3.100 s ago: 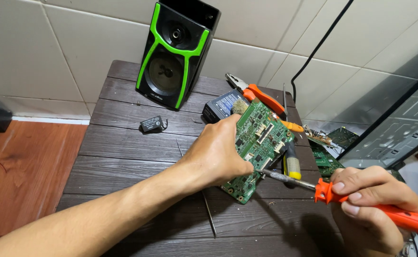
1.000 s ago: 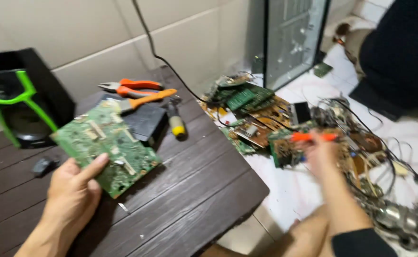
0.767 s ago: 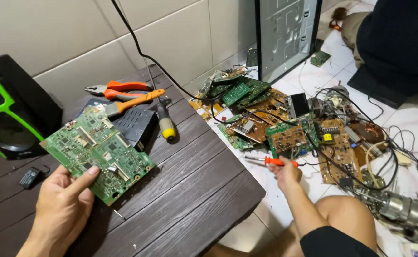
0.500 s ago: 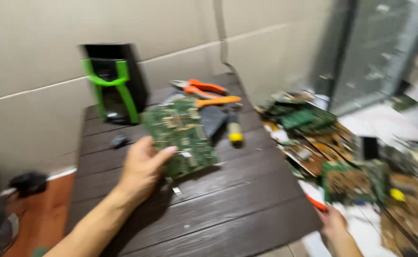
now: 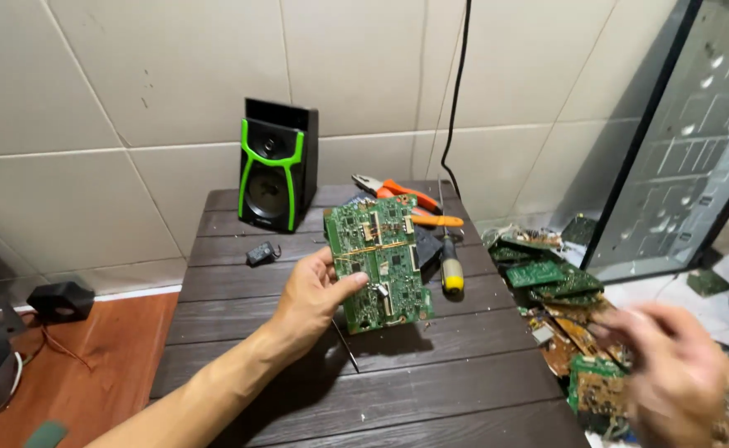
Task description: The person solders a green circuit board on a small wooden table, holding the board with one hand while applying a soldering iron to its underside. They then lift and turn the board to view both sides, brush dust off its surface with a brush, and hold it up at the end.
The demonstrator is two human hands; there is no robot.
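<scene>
Pinching the green circuit board (image 5: 379,261) above the dark table (image 5: 240,365), left hand (image 5: 311,290); right hand (image 5: 671,373) blurred, fingers' state unclear.

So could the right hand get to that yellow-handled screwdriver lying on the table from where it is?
Probably yes. The right hand is blurred but looks empty, off the table's right edge. The yellow-handled screwdriver lies bare on the dark table, beside the green circuit board held by the left hand, with nothing between.

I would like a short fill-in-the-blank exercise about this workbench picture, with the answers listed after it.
1. The left hand holds a green ____ board.
2. The black speaker has ____ trim.
3. The screwdriver on the table has a ____ tip on its handle.
4. The right hand is blurred and holds ____.

Answers: circuit; green; yellow; nothing
</scene>
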